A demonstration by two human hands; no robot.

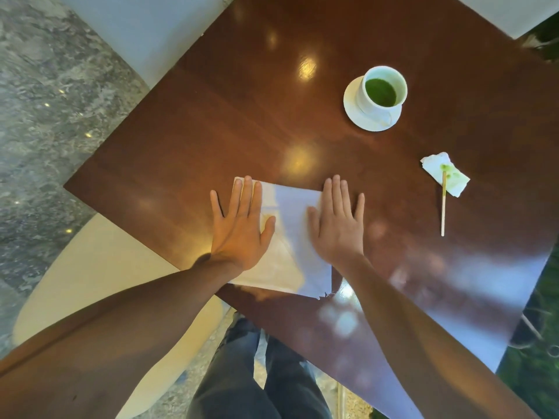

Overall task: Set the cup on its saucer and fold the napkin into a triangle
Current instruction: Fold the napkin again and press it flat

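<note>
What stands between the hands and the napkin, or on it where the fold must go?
Nothing visible. Both the left hand and right hand lie flat on the napkin; cup and stirrer sit well clear.

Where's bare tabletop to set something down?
Free: the wide stretch between the napkin and the cup on its saucer, and the table's far half. Crowded: the near corner under both hands, and around the stained tissue and stick.

A café or lounge, by the look of it: a glossy dark wood counter (242,116) reflecting ceiling lights, cushioned pale seats (90,282) around it, polished grey marble floor (45,101) at left, a served cup (382,90) on its saucer (354,111) upper right
</note>
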